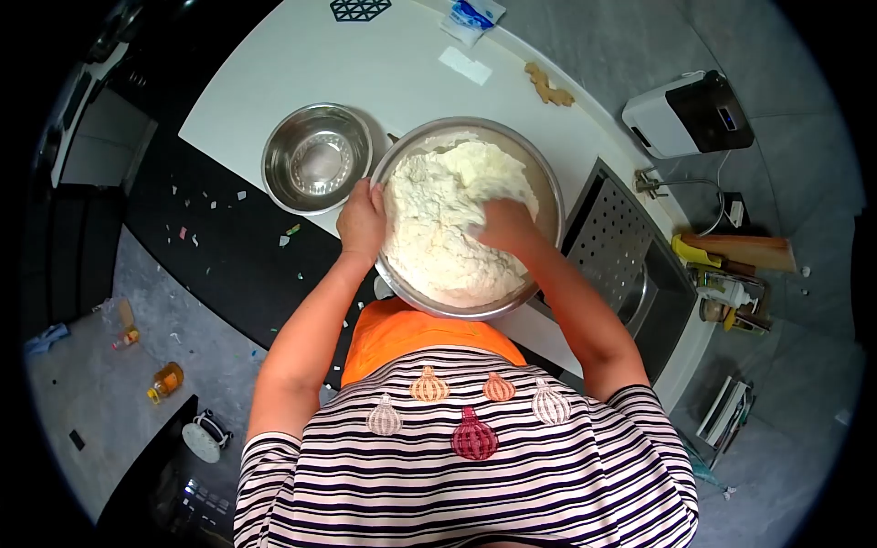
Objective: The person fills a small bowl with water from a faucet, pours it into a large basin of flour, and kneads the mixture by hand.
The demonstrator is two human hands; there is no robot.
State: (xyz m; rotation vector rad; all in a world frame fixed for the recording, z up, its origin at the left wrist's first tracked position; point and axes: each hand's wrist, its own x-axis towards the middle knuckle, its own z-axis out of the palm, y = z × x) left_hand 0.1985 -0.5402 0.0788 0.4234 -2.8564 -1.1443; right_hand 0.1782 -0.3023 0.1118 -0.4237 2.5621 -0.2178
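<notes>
A large metal bowl (547, 173) full of pale, shaggy dough (429, 224) stands at the counter's front edge, close to my body. My left hand (364, 219) grips its left rim, thumb on top. Inside the bowl, my right hand (505, 224) presses into the right side of the dough. Motion smears its fingers, and dough partly hides them. Looser, floury dough lies toward the far side of the bowl. A smaller steel bowl (320, 157) with nothing visible in it sits just left of the large one.
To the right is a sink (671, 283) with a perforated drainer (607, 242). Ginger (548, 85) and a blue-and-white packet (472, 18) lie along the back edge. A cutting board (744, 251) and bottles crowd the far right. An oil bottle (165, 382) is on the floor.
</notes>
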